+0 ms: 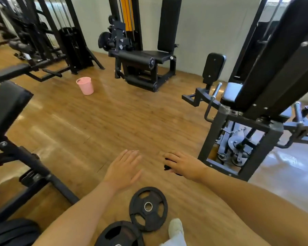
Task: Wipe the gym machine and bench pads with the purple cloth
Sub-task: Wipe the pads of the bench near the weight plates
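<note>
A person's two bare forearms reach into the lower centre of the frame above a wood-plank gym floor (100, 125). The left hand (124, 167) is flat, fingers straight and together, holding nothing. The right hand (181, 164) curls over a small dark object (167, 166), too blurred to say whether it is the purple cloth; no cloth can be made out elsewhere.

Just below the hands, two black weight plates (148, 208) lie on the floor, overlapping at their edges, beside a white shoe (175, 228) at the bottom edge. A black steel machine frame (238, 139) with a grey seat pad (232, 93) rises at right, close to the right hand. A black bench pad (5, 105) on an angled frame fills the left edge.

Farther off, a pink bucket (85, 85) stands alone at upper left. A leg machine (146, 57) with black seat and back pads stands against a pale wall (212, 29) at upper centre; cable stations (48, 32) line the upper left.
</note>
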